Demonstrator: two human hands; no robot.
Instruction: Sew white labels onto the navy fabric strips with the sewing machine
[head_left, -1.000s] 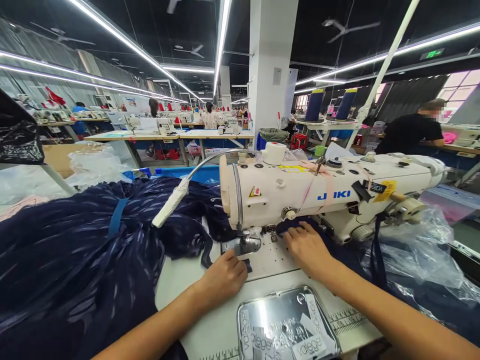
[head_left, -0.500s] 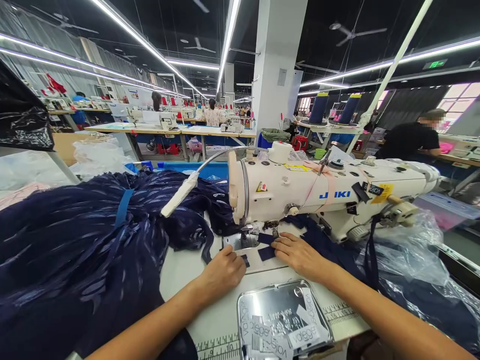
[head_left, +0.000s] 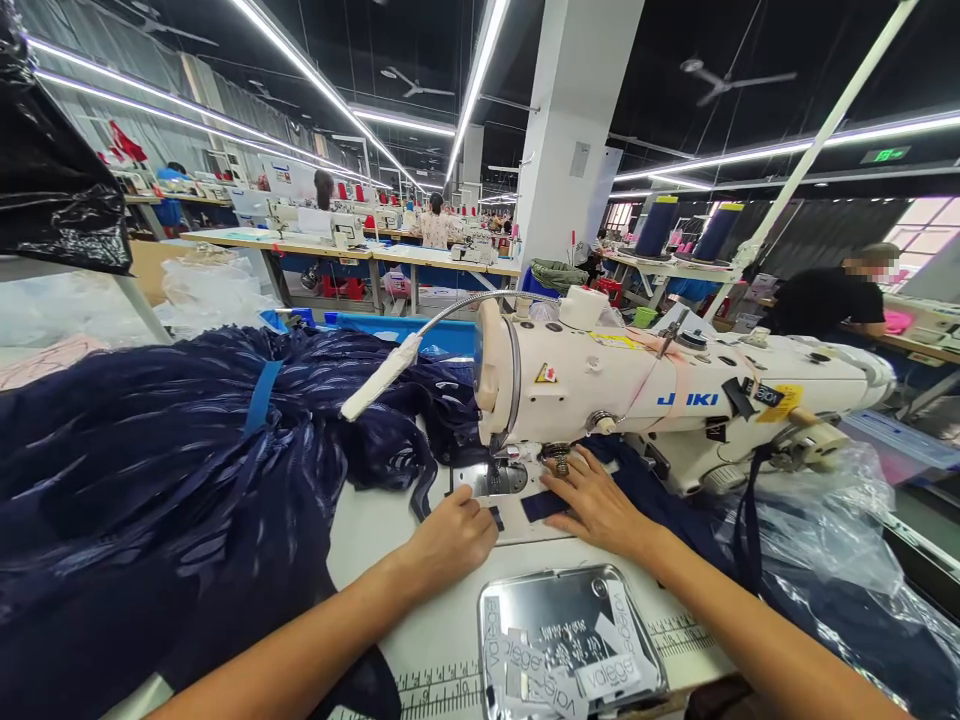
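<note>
My left hand (head_left: 454,535) is closed in front of the needle plate (head_left: 491,480) of a white sewing machine (head_left: 592,375). A short dark navy fabric end (head_left: 496,518) pokes out beside its fingers; the rest is hidden under the hand. To the right, my right hand (head_left: 600,505) lies palm down with fingers spread on the machine bed. Its fingertips touch a flat navy fabric strip (head_left: 535,506). More navy fabric (head_left: 645,485) runs behind that hand, under the machine arm. Below both hands sits a shiny metal tin lid (head_left: 551,610) bearing loose white "valege" labels (head_left: 611,672).
A large heap of navy garments (head_left: 187,480), tied with a blue band (head_left: 262,395), covers the table's left side. A white lamp on a bendy neck (head_left: 382,375) hangs beside the machine head. Clear plastic (head_left: 832,510) lies at right. A person in black (head_left: 825,295) sits farther back.
My right hand has come out from under the machine arm toward the needle area, and the navy strip now lies at its fingertips. My left hand has stayed nearly still. The view has shifted slightly.
</note>
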